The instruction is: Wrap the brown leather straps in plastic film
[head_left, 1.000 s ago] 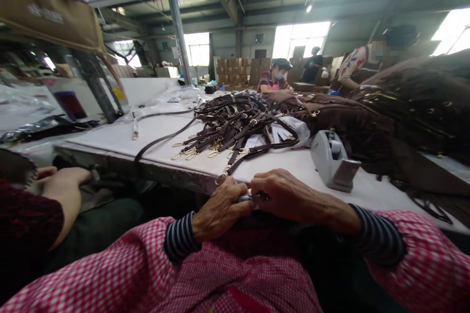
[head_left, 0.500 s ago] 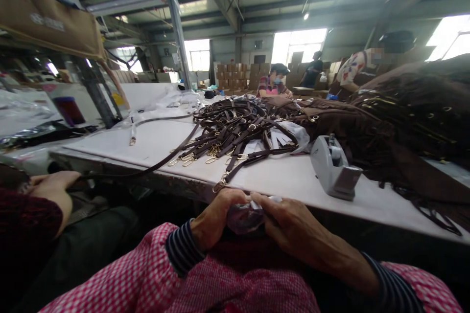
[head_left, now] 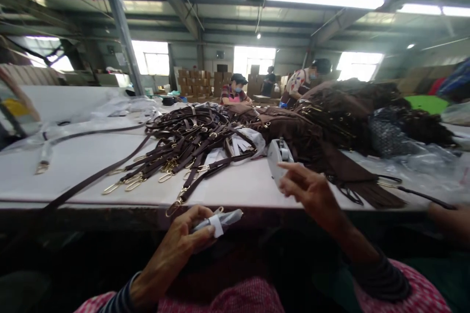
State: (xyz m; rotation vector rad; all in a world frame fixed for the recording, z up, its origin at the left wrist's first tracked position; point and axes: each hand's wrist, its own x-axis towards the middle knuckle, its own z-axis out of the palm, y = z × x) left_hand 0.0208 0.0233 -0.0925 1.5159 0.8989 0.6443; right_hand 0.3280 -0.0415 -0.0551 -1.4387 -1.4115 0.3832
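My left hand [head_left: 176, 239] is closed on a small clear plastic-wrapped packet [head_left: 232, 217] just in front of the table edge. A white paper strip [head_left: 216, 225] lies across the packet under my thumb, and a bit of gold-coloured metal shows at its top. My right hand [head_left: 316, 195] is raised at the grey tape dispenser [head_left: 274, 159], fingers apart and the index stretched toward it. Whether a fingertip touches the dispenser, or carries a bit of tape, I cannot make out. Brown straps with gold clips [head_left: 179, 154] are heaped beyond my left hand.
Brown fabric pieces [head_left: 330, 117] pile up on the white table [head_left: 84, 176] behind the dispenser. Clear plastic bags [head_left: 422, 161] lie at the right. Another person's hand [head_left: 450, 220] is at the right edge, by a dark strap. A masked person [head_left: 235, 90] sits across the table.
Both hands were together at the packet. My right hand has let go and moved right and up to the tape dispenser; my left hand keeps the packet. The view has turned right.
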